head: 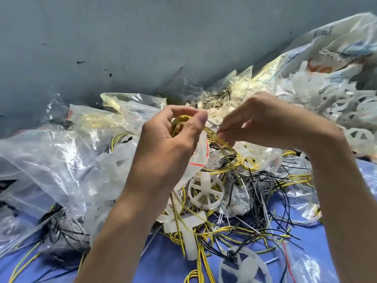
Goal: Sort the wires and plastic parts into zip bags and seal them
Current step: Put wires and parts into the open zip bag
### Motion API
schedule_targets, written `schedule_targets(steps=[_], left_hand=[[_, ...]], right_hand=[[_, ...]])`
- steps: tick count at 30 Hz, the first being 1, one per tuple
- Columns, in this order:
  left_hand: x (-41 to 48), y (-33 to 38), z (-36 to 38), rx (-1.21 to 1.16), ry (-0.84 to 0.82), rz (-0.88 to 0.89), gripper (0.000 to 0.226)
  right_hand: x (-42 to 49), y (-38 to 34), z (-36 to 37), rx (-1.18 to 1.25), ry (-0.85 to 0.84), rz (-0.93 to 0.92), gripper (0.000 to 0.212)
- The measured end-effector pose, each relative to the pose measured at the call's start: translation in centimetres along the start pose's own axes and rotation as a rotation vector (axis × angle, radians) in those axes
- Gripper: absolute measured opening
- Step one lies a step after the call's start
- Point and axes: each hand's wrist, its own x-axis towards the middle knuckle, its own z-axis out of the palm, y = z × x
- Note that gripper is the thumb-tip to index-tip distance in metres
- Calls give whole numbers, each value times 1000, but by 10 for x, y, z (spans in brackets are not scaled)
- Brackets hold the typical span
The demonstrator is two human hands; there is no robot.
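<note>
Frame ctr: L hand point(167, 148) fingers clamped on yellow wire coil point(179, 124); R hand point(271, 123) fingers pinching its loose strand.

Left hand point(173, 144) gripped coiled yellow wire bundle point(177, 125); right hand point(265, 123) pinched its trailing strands. Below: tangle of yellow and black wires point(265, 184), white plastic wheel point(205, 193), clear zip bags point(51, 156) heaped on blue tabletop point(163, 258); printed sack point(336, 43) at right.
</note>
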Motion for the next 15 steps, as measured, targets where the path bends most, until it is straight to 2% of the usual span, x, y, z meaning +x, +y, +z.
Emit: schedule_targets(steps=[2, 5, 8, 10, 12, 15], left_hand=[[0, 3, 2, -107, -27, -38, 9], [-2, 7, 6, -298, -96, -48, 21], [-4, 9, 12, -325, -11, -6, 22], [-6, 8, 18, -360, 71, -22, 16], [-7, 7, 22, -421, 127, -70, 21], [-10, 7, 27, -405, 97, -86, 30]], right_hand=[[0, 0, 2, 132, 18, -84, 9], [-1, -6, 2, 342, -32, -113, 16], [-3, -11, 0, 534, -47, -130, 28], [-3, -14, 0, 582, -58, -145, 36], [-3, -17, 1, 586, -49, -162, 32], [-1, -20, 4, 637, 21, -160, 25]])
